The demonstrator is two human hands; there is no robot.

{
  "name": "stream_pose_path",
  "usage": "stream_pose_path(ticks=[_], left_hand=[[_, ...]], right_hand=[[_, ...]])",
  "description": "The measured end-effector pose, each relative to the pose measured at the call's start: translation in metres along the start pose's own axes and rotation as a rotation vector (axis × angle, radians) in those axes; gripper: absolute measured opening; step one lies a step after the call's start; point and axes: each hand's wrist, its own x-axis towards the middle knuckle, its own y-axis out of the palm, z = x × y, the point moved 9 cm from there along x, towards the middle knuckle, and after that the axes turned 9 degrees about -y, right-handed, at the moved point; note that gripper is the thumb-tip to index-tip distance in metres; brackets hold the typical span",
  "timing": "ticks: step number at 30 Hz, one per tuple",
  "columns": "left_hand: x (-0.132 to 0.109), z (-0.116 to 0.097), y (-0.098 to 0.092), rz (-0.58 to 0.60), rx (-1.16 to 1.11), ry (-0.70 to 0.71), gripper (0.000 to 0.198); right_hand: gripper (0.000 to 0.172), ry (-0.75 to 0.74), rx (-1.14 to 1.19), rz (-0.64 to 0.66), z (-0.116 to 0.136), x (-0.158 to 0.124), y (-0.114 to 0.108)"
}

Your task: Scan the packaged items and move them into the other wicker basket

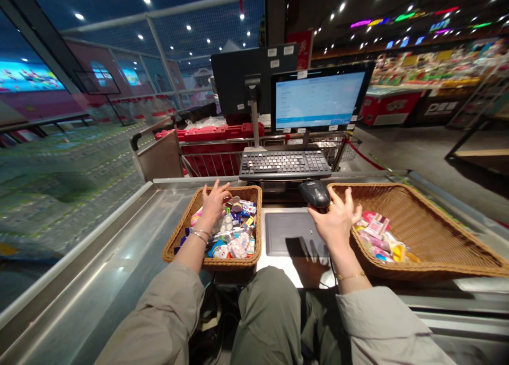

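My left hand (213, 202) reaches into a small wicker basket (181, 237) full of small wrapped snacks (233, 232), its fingers spread over the packets with nothing gripped that I can see. My right hand (337, 218) holds a black handheld barcode scanner (315, 194) above a dark pad (292, 233), fingers partly lifted. A large wicker basket (429, 222) on the right holds several colourful packets (379, 238) near that hand.
A keyboard (284, 163) and a lit monitor (319, 100) stand behind the baskets. Behind them sits a metal shopping trolley (222, 156) with red crates. A steel counter (115, 264) stretches left. My knees are below the counter edge. Shop shelves fill the far right.
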Motion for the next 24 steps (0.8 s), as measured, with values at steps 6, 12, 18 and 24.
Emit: stream_pose_path(ticks=[6, 12, 18, 24], left_hand=[[-0.004, 0.020, -0.005, 0.038, 0.100, 0.042, 0.019], [-0.011, 0.048, 0.013, 0.098, 0.191, -0.087, 0.027], [-0.011, 0.064, 0.015, 0.145, 0.102, -0.276, 0.034], [-0.012, 0.053, 0.023, 0.281, 0.141, -0.240, 0.047]], right_hand=[[0.027, 0.003, 0.004, 0.000, 0.003, 0.000, 0.000], [0.026, -0.001, 0.011, 0.005, 0.004, -0.001, -0.001], [0.028, 0.012, 0.016, 0.010, 0.003, -0.001, -0.001], [0.029, 0.012, 0.025, 0.008, 0.003, -0.001, 0.000]])
